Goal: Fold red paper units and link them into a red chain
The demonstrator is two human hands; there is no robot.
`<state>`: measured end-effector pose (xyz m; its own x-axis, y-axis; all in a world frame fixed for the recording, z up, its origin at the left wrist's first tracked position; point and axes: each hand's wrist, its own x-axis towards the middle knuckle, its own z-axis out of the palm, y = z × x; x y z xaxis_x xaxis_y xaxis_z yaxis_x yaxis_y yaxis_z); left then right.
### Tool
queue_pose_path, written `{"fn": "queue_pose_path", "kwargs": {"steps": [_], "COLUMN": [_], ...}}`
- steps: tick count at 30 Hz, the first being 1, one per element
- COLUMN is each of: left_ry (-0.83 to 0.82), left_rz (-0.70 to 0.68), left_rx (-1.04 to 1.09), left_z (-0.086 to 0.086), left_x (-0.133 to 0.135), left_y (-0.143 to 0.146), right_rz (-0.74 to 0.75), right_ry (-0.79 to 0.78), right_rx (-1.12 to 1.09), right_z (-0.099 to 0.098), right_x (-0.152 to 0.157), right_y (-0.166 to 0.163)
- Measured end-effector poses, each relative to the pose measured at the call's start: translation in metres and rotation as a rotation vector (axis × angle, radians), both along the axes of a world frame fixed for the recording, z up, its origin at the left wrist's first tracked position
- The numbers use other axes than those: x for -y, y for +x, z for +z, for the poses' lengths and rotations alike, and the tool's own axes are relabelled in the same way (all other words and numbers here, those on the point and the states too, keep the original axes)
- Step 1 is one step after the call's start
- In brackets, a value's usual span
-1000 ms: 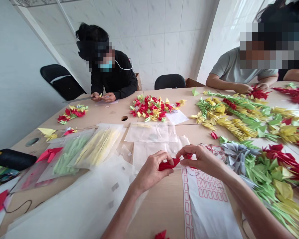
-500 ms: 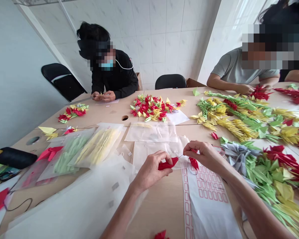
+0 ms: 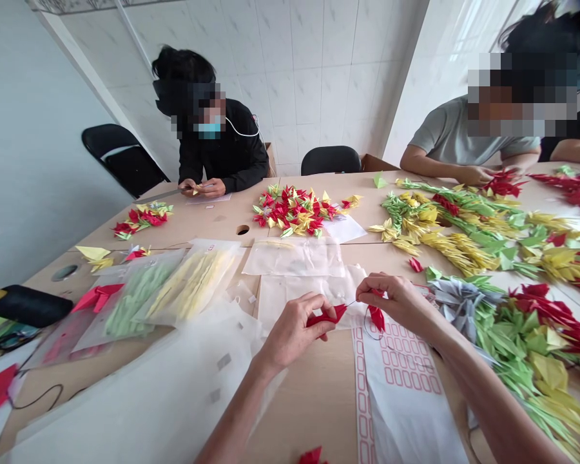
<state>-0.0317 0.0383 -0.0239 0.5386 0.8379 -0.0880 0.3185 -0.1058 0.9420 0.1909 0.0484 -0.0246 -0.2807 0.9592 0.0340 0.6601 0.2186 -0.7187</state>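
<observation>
My left hand (image 3: 292,332) pinches a folded red paper piece (image 3: 326,316) above the wooden table (image 3: 314,393). My right hand (image 3: 396,301) is closed in a pinch on a thin thread that runs to that piece, and a second red paper piece (image 3: 377,317) hangs under its fingers. The two hands are a short gap apart, over a white sheet printed with red label outlines (image 3: 406,380).
Clear bags of green and yellow paper (image 3: 174,287) lie at the left. Piles of red, yellow and green folded pieces (image 3: 294,211) cover the middle and right (image 3: 512,322). One person in black sits across, another in grey at right. A black case (image 3: 24,306) sits far left.
My right hand pulled away from the left, up and to the right, drawing the thread out; a second red piece now hangs below it. The left hand stayed put.
</observation>
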Motion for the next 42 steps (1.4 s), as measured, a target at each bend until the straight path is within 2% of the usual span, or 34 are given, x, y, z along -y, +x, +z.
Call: {"fn": "queue_pose_path", "kwargs": {"steps": [9, 13, 23, 30, 33, 36, 39, 42], "left_ry": [-0.026, -0.077, -0.067, -0.127, -0.14, -0.152, -0.163, -0.175], "left_rz": [0.1, 0.138, 0.236, 0.224, 0.221, 0.208, 0.213, 0.238], "left_rx": [-0.083, -0.057, -0.075, -0.07, -0.046, -0.05, -0.042, -0.027], "left_z": [-0.008, -0.01, -0.011, -0.019, -0.023, -0.025, -0.024, -0.022], "left_x": [-0.001, -0.002, -0.004, -0.004, -0.003, -0.002, -0.002, -0.002], "left_y": [-0.002, -0.003, -0.003, -0.001, 0.001, 0.003, 0.004, 0.004], "right_rz": [0.056, 0.07, 0.061, 0.111, 0.121, 0.105, 0.146, 0.119], "right_ry": [-0.019, -0.036, 0.024, -0.057, -0.046, -0.061, -0.143, -0.232], "right_rx": [-0.037, -0.046, 0.112, 0.203, 0.151, 0.062, -0.104, -0.243], "right_z": [0.007, 0.007, 0.002, -0.012, -0.016, -0.011, -0.01, -0.02], "right_x": [0.001, 0.001, 0.002, 0.005, 0.009, 0.012, 0.01, 0.006], "right_y": [0.001, 0.002, -0.007, -0.008, -0.009, -0.017, -0.029, -0.036]}}
